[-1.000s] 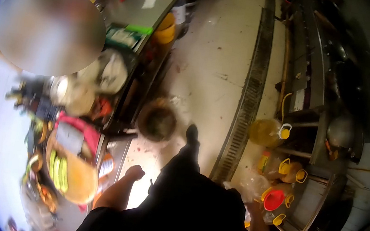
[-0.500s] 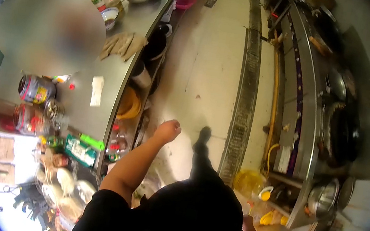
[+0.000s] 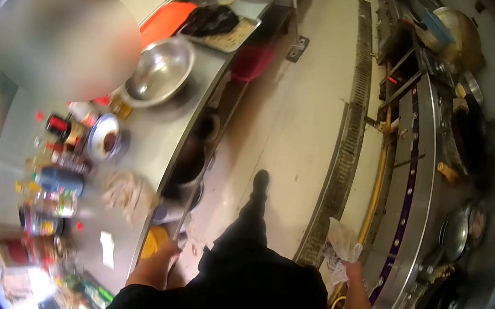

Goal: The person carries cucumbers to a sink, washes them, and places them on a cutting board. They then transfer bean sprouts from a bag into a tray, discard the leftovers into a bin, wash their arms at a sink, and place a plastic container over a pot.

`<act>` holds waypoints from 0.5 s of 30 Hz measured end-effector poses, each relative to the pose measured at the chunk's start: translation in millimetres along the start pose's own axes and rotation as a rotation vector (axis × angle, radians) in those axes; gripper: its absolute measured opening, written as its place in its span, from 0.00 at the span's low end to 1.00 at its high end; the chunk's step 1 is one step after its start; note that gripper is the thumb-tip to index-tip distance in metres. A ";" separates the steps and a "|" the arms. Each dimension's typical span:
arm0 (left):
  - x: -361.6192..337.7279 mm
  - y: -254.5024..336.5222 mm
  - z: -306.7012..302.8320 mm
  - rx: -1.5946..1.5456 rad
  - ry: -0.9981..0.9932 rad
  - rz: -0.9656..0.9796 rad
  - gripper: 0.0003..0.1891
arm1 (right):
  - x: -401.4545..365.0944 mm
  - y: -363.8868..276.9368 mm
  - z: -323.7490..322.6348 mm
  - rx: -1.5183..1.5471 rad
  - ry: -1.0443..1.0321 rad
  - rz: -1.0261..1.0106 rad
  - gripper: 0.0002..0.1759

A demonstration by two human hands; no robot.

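Between the counter (image 3: 200, 62) and the stove (image 3: 424, 179), 1 leg (image 3: 245, 217) of the person is stretched forward on the pale floor (image 3: 281, 96). On the right side, the right hand (image 3: 354, 271) is closed on a clear plastic bag (image 3: 344, 243), which hangs near the yellow pipe (image 3: 376, 195). The left hand (image 3: 166, 249) is low at the edge of the counter, next to a yellow bucket (image 3: 152, 241); its fingers look curled, but I cannot tell if it holds something.

On the counter, the steel bowl (image 3: 159, 72) stands near the tray (image 3: 239, 34), and a black bag (image 3: 212, 20) lies partly on this tray. Closer to the person are 1 small bowl (image 3: 104, 137) with dark food inside, a crumpled cloth (image 3: 128, 193) and a white paper (image 3: 107, 250). Several bottles (image 3: 60, 180) stand beside them. Under the counter is a pink basin (image 3: 253, 62).
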State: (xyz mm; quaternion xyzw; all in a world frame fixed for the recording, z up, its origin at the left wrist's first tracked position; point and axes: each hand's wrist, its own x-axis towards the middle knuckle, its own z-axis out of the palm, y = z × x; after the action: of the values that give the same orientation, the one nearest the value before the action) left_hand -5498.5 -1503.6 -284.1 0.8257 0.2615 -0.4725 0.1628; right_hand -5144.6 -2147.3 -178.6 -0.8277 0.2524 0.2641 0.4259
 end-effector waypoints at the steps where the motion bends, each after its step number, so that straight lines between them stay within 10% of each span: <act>1: 44.1 -3.8 -1.8 0.083 -0.036 0.045 0.21 | 27.4 -23.9 2.4 0.015 0.018 0.009 0.22; 3: 96.8 23.5 -56.0 0.370 0.179 0.142 0.23 | 72.8 -67.6 6.7 0.054 0.018 0.070 0.21; 4: 88.4 85.8 -170.8 0.038 -0.209 -0.004 0.25 | 90.6 -84.5 11.4 0.069 0.040 0.081 0.21; 6: 138.1 157.1 -296.8 0.054 -0.151 0.174 0.22 | 118.9 -121.9 13.0 -0.176 0.183 -0.045 0.20; 12: 223.4 408.1 -701.6 -0.106 0.386 0.474 0.17 | 185.0 -324.9 31.5 -0.036 0.178 0.283 0.20; 15: 259.6 500.4 -849.8 -0.259 0.519 0.596 0.16 | 329.7 -209.4 52.4 0.204 -0.001 0.125 0.10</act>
State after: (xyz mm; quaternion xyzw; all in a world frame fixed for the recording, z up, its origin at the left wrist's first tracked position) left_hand -4506.5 -1398.4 -72.6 0.9296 0.1008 -0.1442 0.3238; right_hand -4780.0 -2060.2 -300.0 -0.7626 0.3289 0.2637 0.4906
